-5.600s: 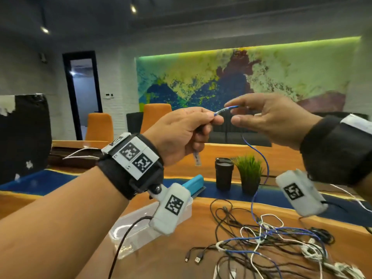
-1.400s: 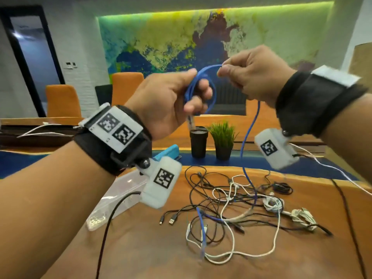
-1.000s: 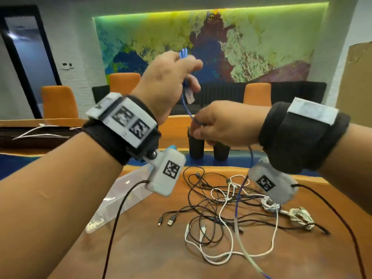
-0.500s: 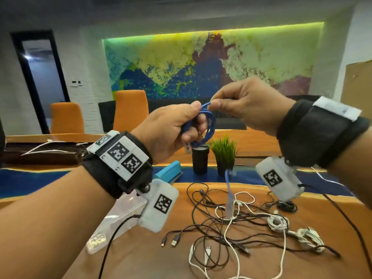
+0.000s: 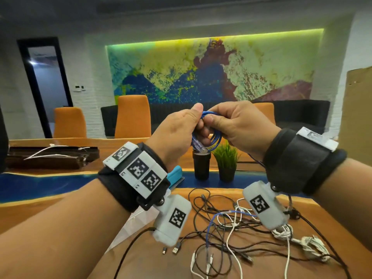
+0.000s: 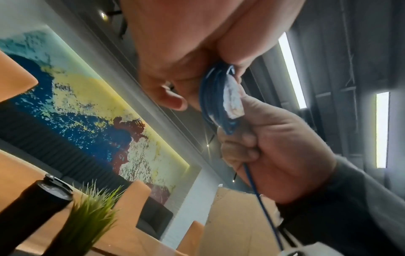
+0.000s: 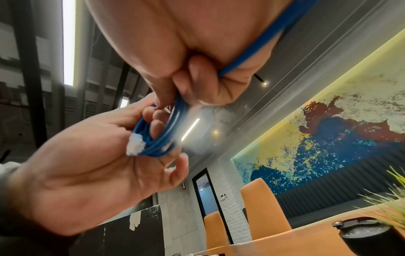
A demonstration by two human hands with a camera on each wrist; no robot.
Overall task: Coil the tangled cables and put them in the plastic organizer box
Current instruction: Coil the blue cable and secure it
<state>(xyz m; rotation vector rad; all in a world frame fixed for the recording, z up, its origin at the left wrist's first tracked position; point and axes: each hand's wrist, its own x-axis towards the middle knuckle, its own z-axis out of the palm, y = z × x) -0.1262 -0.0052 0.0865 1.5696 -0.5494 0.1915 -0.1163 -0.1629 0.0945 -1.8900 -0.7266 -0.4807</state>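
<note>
My left hand [image 5: 196, 121] holds a small coil of blue cable [image 5: 216, 138] at chest height, fingers curled through its loops. A clear plug [image 5: 198, 146] hangs from the coil. My right hand [image 5: 213, 117] pinches the same cable at the top of the coil, right against the left hand. In the right wrist view the coil [image 7: 162, 138] lies in the left palm with the white plug [image 7: 136, 147] beside it. A blue tail [image 6: 263, 207] drops from the right fist. Tangled black, white and blue cables [image 5: 223, 228] lie on the wooden table. The clear plastic box [image 5: 130, 224] is mostly hidden behind my left wrist.
A black tumbler [image 5: 201, 164] and a small potted plant [image 5: 226, 164] stand behind the tangle. A teal object [image 5: 176, 174] lies by the box. Orange chairs [image 5: 132, 115] line the table's far side. A cardboard sheet [image 5: 358, 117] stands at the right.
The right hand has come down from above the coil and now meets the left hand at its top. The coil has gained a loop, and less blue cable trails on the table.
</note>
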